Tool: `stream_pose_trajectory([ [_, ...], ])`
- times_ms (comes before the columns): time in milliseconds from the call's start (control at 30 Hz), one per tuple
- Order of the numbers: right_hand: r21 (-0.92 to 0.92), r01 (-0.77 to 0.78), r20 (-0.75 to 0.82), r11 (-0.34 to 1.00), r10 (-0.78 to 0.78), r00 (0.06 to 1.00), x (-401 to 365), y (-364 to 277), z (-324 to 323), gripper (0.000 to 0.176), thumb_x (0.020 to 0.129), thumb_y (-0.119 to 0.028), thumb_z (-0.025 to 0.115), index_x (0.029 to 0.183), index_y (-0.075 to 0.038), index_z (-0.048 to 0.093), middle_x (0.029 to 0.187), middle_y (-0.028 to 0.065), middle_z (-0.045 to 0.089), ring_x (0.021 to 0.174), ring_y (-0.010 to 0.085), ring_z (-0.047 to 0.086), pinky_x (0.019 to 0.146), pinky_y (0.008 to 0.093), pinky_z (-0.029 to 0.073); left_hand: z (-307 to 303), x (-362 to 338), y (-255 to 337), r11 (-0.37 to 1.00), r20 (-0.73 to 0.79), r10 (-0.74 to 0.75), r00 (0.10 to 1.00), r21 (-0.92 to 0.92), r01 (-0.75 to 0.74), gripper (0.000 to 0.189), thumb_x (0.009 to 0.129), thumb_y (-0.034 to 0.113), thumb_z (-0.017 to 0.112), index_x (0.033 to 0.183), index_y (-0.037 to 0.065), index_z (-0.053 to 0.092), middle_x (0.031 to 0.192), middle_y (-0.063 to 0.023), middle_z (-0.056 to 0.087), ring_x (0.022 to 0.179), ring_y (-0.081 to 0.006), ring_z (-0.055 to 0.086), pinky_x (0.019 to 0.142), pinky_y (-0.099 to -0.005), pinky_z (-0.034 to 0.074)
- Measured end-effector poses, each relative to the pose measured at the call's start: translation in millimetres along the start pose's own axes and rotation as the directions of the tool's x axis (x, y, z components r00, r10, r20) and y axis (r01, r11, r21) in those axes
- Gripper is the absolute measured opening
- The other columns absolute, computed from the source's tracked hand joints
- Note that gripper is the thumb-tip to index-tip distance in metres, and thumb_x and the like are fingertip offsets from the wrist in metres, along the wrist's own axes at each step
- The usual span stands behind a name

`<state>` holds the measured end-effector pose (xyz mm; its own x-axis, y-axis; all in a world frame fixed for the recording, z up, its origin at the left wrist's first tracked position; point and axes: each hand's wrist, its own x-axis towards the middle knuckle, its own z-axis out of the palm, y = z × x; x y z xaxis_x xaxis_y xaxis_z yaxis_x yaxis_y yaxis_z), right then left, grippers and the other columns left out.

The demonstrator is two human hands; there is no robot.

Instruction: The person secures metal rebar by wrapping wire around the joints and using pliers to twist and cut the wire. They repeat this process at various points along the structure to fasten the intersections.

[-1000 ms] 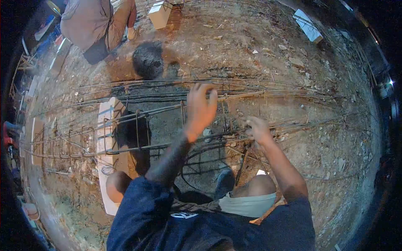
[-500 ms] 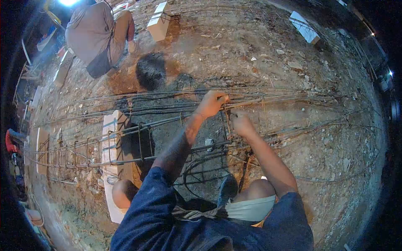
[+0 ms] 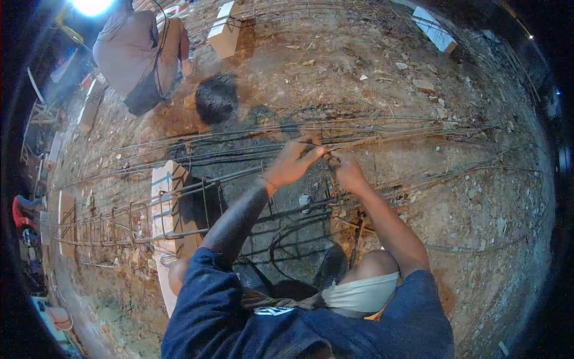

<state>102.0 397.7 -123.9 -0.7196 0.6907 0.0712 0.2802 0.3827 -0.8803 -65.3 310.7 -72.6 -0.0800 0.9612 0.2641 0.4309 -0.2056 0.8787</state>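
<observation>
A long rebar cage with square stirrups runs across the ground in front of me, propped on a pale block. My left hand is closed around the upper steel bar at the cage's right part, thumb pointing right. Close beside it, my right hand has its fingers curled tight at the same bar, by a stirrup. Whatever sits in the right fingers is too small and dark to make out. The lower bar passes below both hands, above my knees.
Loose steel bars lie beyond and to the right on rubble-strewn soil. Another person crouches at the upper left near a bright lamp. More pale blocks, one at the top and one at upper right, support other bars.
My left hand has shifted slightly down and left, its thumb now stretched toward the right hand. My right hand has risen a little, closer to the bar. The view has tilted slightly.
</observation>
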Motion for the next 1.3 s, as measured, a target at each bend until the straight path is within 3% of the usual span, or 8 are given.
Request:
stream_pose_trajectory([
  [367, -0.09, 0.046, -0.046, 0.995, -0.05, 0.998, 0.7, -17.6, -7.3, 0.028, 0.088, -0.024, 0.05, 0.086, 0.002, 0.06, 0.076, 0.0206, 0.059, 0.068, 0.034, 0.056, 0.065, 0.0407, 0.043, -6.9, 21.2, -24.2, 0.882, 0.21, -0.122, 0.97, 0.47, 0.009, 0.035, 0.077, 0.032, 0.068, 0.084, -0.003, 0.065, 0.096, -0.0154, 0.063, 0.093, -0.0252, 0.059, 0.08, -0.0338, 0.047],
  [467, -0.083, 0.107, -0.046, 0.991, -0.111, 0.993, 3.2, -15.6, -7.1, 0.035, 0.088, -0.028, 0.05, 0.076, 0.004, 0.056, 0.066, 0.0205, 0.054, 0.058, 0.0333, 0.05, 0.059, 0.0419, 0.04, -6.9, 30.2, -23.9, 0.824, 0.441, -0.537, 0.719, 0.458, 0.334, 0.037, 0.077, 0.035, 0.067, 0.084, -0.001, 0.065, 0.094, -0.0154, 0.065, 0.088, -0.0259, 0.062, 0.075, -0.0362, 0.049],
  [567, -0.111, -0.001, -0.071, 0.994, -0.007, 0.997, 7.4, -22.3, -5.7, 0.043, 0.088, -0.032, 0.051, 0.066, 0.005, 0.053, 0.057, 0.0204, 0.05, 0.051, 0.0345, 0.046, 0.054, 0.0439, 0.038, 7.9, 29.2, -52.8, 0.732, 0.447, -0.316, 0.837, 0.676, -0.085, 0.035, 0.08, 0.034, 0.064, 0.082, -0.001, 0.065, 0.084, -0.0151, 0.067, 0.072, -0.024, 0.065, 0.064, -0.0347, 0.051],
  [733, -0.164, -0.134, -0.279, 0.977, 0.084, 0.956, 7.9, -29.6, 5.6, 0.053, 0.087, -0.038, 0.052, 0.058, 0.006, 0.051, 0.048, 0.0204, 0.045, 0.044, 0.0368, 0.045, 0.05, 0.0476, 0.035, -2.7, 39.4, -66.4, 0.705, 0.534, -0.629, 0.565, 0.086, 0.704, 0.024, 0.083, 0.025, 0.06, 0.088, 0.002, 0.065, 0.09, -0.011, 0.065, 0.081, -0.0181, 0.063, 0.068, -0.0299, 0.051],
  [833, -0.101, -0.089, -0.249, 0.991, 0.061, 0.967, 8.9, -24.9, 7.4, 0.053, 0.087, -0.039, 0.053, 0.059, 0.005, 0.052, 0.051, 0.0212, 0.047, 0.046, 0.0368, 0.047, 0.05, 0.0483, 0.035, -21.7, 32.4, -74.3, 0.99, 0.543, -0.052, 0.838, -0.079, 0.113, 0.02, 0.083, 0.02, 0.062, 0.094, 0.003, 0.065, 0.093, -0.0062, 0.064, 0.087, -0.0153, 0.061, 0.071, -0.0303, 0.051],
  [1033, -0.175, -0.183, -0.22, 0.968, 0.142, 0.965, 6.9, -30.2, 8.2, 0.049, 0.088, -0.037, 0.053, 0.062, 0.004, 0.054, 0.05, 0.0213, 0.046, 0.044, 0.0362, 0.043, 0.047, 0.0468, 0.033, 2.0, 31.9, -37.3, 0.604, 0.204, -0.61, 0.766, -0.506, 0.616, 0.019, 0.081, 0.013, 0.065, 0.095, 0.001, 0.064, 0.089, -0.0067, 0.065, 0.081, -0.0169, 0.061, 0.068, -0.029, 0.05],
  [1133, -0.12, -0.215, -0.251, 0.969, 0.18, 0.951, 5.1, -33.8, 10.7, 0.05, 0.089, -0.037, 0.053, 0.06, 0.004, 0.052, 0.047, 0.0186, 0.041, 0.043, 0.0329, 0.038, 0.048, 0.046, 0.032, 8.7, 38.9, -46.0, 0.949, 0.043, -0.305, 0.951, 0.096, 0.3, 0.018, 0.081, 0.013, 0.064, 0.093, 0.0, 0.065, 0.084, -0.0096, 0.065, 0.075, -0.0185, 0.061, 0.065, -0.0305, 0.05],
  [1300, -0.146, -0.065, -0.099, 0.987, 0.051, 0.994, 9.0, -25.4, 2.3, 0.043, 0.089, -0.029, 0.052, 0.063, 0.005, 0.053, 0.056, 0.0232, 0.048, 0.05, 0.0349, 0.048, 0.051, 0.0483, 0.035, 8.8, 29.5, -31.6, 0.975, -0.063, -0.194, 0.979, 0.098, 0.2, 0.017, 0.081, 0.012, 0.062, 0.091, -0.002, 0.066, 0.082, -0.0122, 0.065, 0.073, -0.0184, 0.062, 0.063, -0.0329, 0.049],
])
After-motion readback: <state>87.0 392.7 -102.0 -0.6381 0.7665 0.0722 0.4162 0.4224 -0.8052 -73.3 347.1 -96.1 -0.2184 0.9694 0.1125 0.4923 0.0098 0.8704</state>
